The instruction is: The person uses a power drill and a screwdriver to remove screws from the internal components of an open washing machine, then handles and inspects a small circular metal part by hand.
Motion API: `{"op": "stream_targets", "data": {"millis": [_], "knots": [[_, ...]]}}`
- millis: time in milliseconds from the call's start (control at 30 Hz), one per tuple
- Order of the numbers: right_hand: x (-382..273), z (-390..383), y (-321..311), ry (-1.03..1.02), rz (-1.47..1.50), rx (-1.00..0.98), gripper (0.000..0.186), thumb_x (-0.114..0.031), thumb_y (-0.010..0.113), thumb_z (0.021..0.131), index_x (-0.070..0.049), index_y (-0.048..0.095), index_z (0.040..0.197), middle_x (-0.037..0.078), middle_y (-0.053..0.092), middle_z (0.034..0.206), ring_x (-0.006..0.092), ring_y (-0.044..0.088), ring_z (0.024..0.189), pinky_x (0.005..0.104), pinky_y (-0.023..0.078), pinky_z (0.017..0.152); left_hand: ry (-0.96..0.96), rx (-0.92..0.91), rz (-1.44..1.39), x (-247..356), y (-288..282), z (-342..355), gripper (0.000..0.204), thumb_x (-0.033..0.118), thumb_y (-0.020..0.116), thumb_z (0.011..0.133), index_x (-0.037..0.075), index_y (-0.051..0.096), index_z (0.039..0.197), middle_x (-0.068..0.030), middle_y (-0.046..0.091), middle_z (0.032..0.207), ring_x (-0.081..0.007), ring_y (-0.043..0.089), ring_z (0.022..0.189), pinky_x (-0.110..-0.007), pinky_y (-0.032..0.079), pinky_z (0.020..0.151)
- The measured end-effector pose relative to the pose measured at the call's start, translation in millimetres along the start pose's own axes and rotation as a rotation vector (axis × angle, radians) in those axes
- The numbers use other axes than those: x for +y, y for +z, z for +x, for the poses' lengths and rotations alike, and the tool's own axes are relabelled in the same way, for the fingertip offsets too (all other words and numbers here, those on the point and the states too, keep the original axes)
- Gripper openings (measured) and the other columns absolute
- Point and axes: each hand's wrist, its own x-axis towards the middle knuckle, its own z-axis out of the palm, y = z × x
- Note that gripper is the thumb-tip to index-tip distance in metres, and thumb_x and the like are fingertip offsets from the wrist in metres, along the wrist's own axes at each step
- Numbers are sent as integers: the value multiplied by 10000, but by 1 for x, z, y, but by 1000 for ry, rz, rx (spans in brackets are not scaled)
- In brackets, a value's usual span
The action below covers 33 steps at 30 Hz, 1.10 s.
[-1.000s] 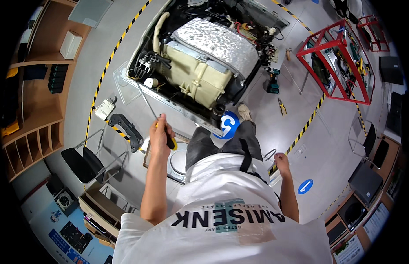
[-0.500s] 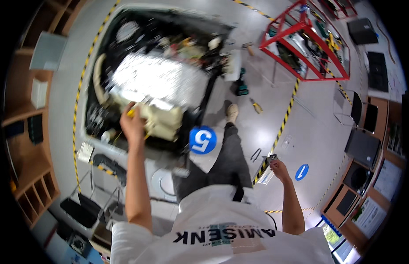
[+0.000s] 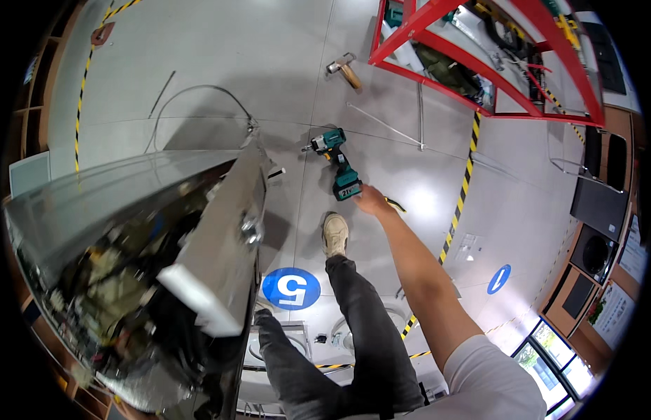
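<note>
Teal cordless drill (image 3: 343,166) on grey floor (image 3: 269,63), right hand (image 3: 371,201) at its battery end

Fingers are low against the battery; whether they grip it, I cannot tell. Partly hidden yellow-and-black pliers (image 3: 397,205) lie just beside that hand. The left hand (image 3: 133,411), cut off at the opened machine's (image 3: 220,238) lower edge, is unclear. Wires fill the machine; tools fill the red rack (image 3: 416,33). Battery and blue floor disc (image 3: 291,288) carry printed characters.

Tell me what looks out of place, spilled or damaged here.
The wooden-handled hammer looks out of place: it lies loose on the floor near the red-framed rack, where someone might trip on it. The appliance is open, but blur leaves any damage unclear. I see no spill.
</note>
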Motion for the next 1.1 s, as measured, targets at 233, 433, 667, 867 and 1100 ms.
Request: {"op": "stream_targets", "data": {"millis": [233,433,667,867,1100], "knots": [[27,154,32,-13,15,25,673,-352,713,769,2,449,1277,229,475,1288,425,493,1169,474,446,953,34,41,43,37,54,-31,458,198,583,870,-42,480,1245,-244,569,1147,-359,611,964,-502,567,802],[23,210,67,-73,278,104,656,-306,799,672,-40,544,1215,192,639,1115,331,613,1038,412,486,883,-1,50,110,50,81,-35,445,174,563,890,-25,464,1275,-213,576,1153,-322,611,969,-459,552,812],[35,162,49,-59,806,-87,419,-131,746,706,0,586,1070,79,630,819,170,601,722,313,488,654,-22,-16,94,46,88,-31,434,145,539,914,-5,445,1310,-176,584,1160,-279,611,974,-408,535,823],[12,-10,-3,-138,1190,-25,493,-114,777,731,-8,539,1150,68,589,1049,148,584,912,291,499,747,-33,-78,-36,34,56,-39,430,121,518,934,12,429,1341,-144,590,1167,-242,612,979,-364,520,832],[-58,-289,-117,-440,1268,-270,574,-130,726,741,52,501,1238,157,645,866,274,639,820,395,494,774,-10,-136,-313,-2,33,-38,411,88,505,945,24,439,1346,-112,598,1154,-203,619,954,-329,516,806]]}}
